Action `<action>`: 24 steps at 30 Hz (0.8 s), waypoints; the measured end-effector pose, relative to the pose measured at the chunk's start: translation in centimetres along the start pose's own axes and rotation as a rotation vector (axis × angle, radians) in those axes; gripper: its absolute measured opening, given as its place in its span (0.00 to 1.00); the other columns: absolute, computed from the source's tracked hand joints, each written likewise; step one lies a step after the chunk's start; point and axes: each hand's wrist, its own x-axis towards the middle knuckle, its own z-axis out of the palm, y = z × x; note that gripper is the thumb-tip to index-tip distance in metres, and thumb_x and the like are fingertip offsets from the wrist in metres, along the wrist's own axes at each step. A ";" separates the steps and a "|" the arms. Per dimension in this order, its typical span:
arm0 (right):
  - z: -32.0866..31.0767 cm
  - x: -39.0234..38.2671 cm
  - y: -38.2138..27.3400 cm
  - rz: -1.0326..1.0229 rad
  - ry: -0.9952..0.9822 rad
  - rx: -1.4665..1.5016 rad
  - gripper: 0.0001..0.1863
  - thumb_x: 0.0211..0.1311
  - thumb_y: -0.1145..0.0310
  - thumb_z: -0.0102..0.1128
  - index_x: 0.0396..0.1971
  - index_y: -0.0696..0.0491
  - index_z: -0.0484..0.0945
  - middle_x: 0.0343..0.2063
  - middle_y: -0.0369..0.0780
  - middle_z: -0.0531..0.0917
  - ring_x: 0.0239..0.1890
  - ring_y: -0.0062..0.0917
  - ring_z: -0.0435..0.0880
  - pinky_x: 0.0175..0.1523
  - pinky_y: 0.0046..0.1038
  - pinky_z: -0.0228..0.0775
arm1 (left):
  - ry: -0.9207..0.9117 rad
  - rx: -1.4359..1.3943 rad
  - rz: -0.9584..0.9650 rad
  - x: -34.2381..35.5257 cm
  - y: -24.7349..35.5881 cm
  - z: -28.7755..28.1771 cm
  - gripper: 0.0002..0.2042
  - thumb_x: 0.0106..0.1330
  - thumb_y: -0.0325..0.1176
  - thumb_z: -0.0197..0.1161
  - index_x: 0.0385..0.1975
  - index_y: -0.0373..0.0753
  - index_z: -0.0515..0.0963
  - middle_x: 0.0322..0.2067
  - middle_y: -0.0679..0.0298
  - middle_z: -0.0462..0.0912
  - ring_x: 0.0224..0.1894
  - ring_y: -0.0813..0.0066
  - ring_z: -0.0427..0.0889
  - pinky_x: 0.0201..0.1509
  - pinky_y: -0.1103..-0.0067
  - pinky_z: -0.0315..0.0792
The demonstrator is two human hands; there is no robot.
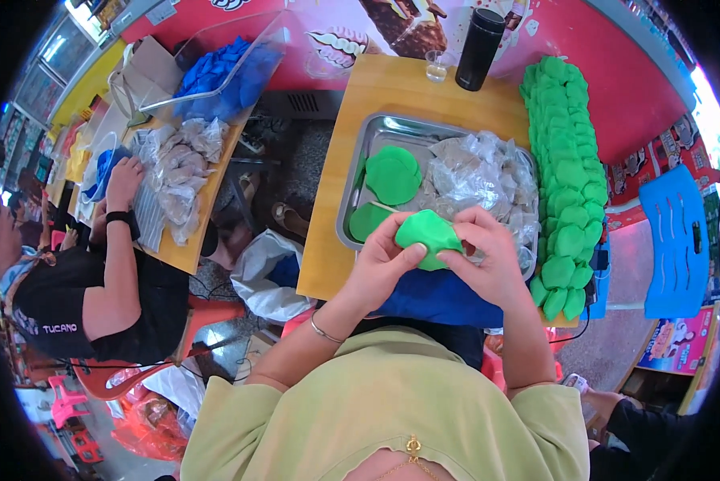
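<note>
Both my left hand [388, 260] and my right hand [488, 252] grip a bright green, thin, pliable piece [425, 236] above the front of a metal tray [348, 196], thumbs and fingers at its edges. In the tray, stacked green round pieces [392, 172] lie at the back left, with more green pieces [366, 222] at the front left and a thin pale stick [384, 205] by them. Clear plastic bags [480, 180] fill the tray's right part. A long heap of green puffy pieces [568, 168] runs along the right of the tray.
A black flask [478, 50] and clear cup [437, 67] stand at the table's [324, 248] back. At left, a co-worker [95, 297] works at another table with blue pieces [215, 76] and bags. A white sack [268, 280] sits between tables; a blue chair [672, 240] stands right.
</note>
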 end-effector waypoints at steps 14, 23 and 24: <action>0.9 -0.4 -0.5 0.001 0.011 0.058 0.14 0.47 0.71 0.69 0.35 0.54 0.77 0.31 0.40 0.73 0.28 0.27 0.76 0.32 0.26 0.70 | 0.045 -0.248 0.000 -0.3 -1.0 -0.3 0.17 0.68 0.29 0.54 0.55 0.40 0.65 0.50 0.63 0.73 0.52 0.73 0.74 0.55 0.73 0.71; 0.9 -0.6 0.1 -0.064 0.123 -0.067 0.12 0.47 0.68 0.69 0.27 0.54 0.74 0.26 0.39 0.75 0.28 0.27 0.77 0.32 0.27 0.71 | 0.010 -0.240 -0.077 -0.4 -1.5 -0.3 0.14 0.68 0.27 0.52 0.52 0.41 0.65 0.48 0.62 0.73 0.50 0.69 0.75 0.53 0.67 0.72; 1.1 -0.5 0.3 -0.127 0.094 -0.124 0.12 0.48 0.67 0.68 0.27 0.54 0.74 0.26 0.39 0.75 0.29 0.28 0.78 0.33 0.28 0.71 | 0.033 -0.216 -0.065 -0.4 -1.5 -0.4 0.12 0.68 0.27 0.52 0.50 0.41 0.65 0.48 0.62 0.73 0.50 0.68 0.75 0.53 0.67 0.72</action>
